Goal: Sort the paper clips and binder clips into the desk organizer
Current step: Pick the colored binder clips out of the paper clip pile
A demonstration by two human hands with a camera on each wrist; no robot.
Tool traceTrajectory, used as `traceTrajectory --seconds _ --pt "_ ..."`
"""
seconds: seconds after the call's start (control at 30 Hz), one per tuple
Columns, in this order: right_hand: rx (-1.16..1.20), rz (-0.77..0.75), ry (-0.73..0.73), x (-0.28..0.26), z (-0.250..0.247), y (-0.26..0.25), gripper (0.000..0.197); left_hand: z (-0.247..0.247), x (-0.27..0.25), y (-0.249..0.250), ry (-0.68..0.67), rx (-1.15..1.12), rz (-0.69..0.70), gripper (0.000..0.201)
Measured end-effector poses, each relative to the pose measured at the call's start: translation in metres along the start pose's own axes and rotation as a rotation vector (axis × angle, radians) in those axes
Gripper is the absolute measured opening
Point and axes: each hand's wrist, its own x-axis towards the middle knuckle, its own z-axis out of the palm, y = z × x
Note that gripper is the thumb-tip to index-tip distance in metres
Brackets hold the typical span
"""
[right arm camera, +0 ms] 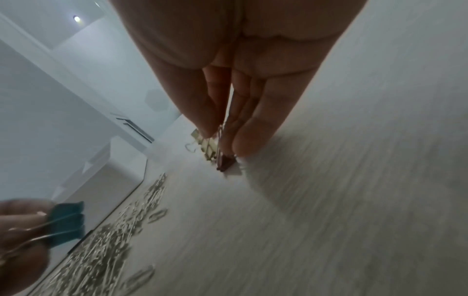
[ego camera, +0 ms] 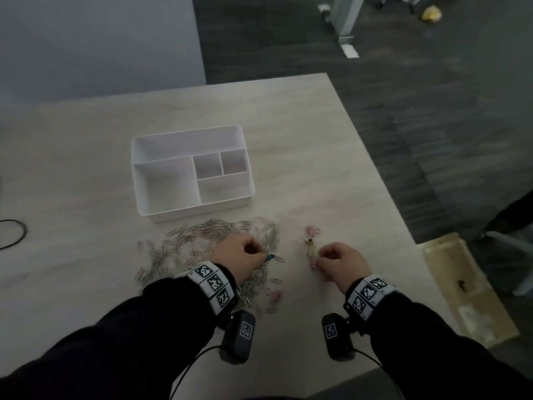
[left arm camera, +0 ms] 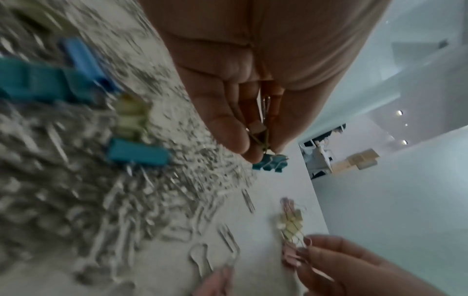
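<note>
A white desk organizer with several compartments, all bare, stands on the table. In front of it lies a wide scatter of silver paper clips. My left hand pinches the wire handles of teal binder clips over the pile's right edge; they also show as teal binder clips in the right wrist view. To the right, my right hand pinches a bunch of cream and pink binder clips by their wire handles, near the table. More blue and teal binder clips lie among the paper clips.
A pink binder clip lies alone beyond my right hand, and another pink binder clip near my left wrist. A black cable loop sits at the table's left. The table edge runs close on the right, with dark floor beyond.
</note>
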Motion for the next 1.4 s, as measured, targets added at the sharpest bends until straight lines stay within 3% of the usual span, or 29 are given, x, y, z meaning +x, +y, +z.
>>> traceTrajectory --seconds 0.1,0.3,0.53,0.7,0.87,0.97,1.0,1.2,1.3,1.4 --pt "-0.027 -0.074 0.014 -0.009 -0.011 0.010 0.014 0.025 0.006 0.017 -0.062 0.007 0.023 0.007" --pt "-0.308 -0.172 -0.060 -0.032 -0.015 0.035 0.010 0.063 0.006 0.034 -0.100 -0.019 0.017 0.004" --pt "-0.381 -0.271 -0.130 -0.043 -0.003 0.040 0.009 0.067 -0.001 0.028 -0.186 -0.227 0.023 0.022" --pt "-0.466 -0.358 -0.257 -0.046 0.017 0.026 0.016 0.015 -0.017 -0.002 -0.008 -0.290 0.024 0.024" --pt "-0.588 -0.549 -0.376 -0.044 0.042 0.009 0.029 -0.049 -0.036 -0.056 0.247 -0.111 -0.041 0.020" --pt "-0.684 -0.600 -0.409 -0.045 0.055 0.002 0.033 -0.062 -0.047 -0.072 0.303 0.042 -0.096 0.006" --pt "-0.715 -0.606 -0.415 -0.045 0.058 0.001 0.032 -0.061 -0.050 -0.074 0.291 0.095 -0.096 0.003" --pt "-0.755 -0.578 -0.435 -0.041 0.057 0.003 0.009 -0.040 -0.057 -0.068 0.089 0.430 0.009 0.032" --pt "-0.677 -0.491 -0.324 -0.037 0.043 0.004 0.016 -0.034 -0.054 -0.069 0.066 0.482 0.038 0.036" --pt "-0.586 -0.391 -0.172 -0.030 0.024 0.006 0.018 -0.037 -0.053 -0.072 0.081 0.483 0.070 0.022"
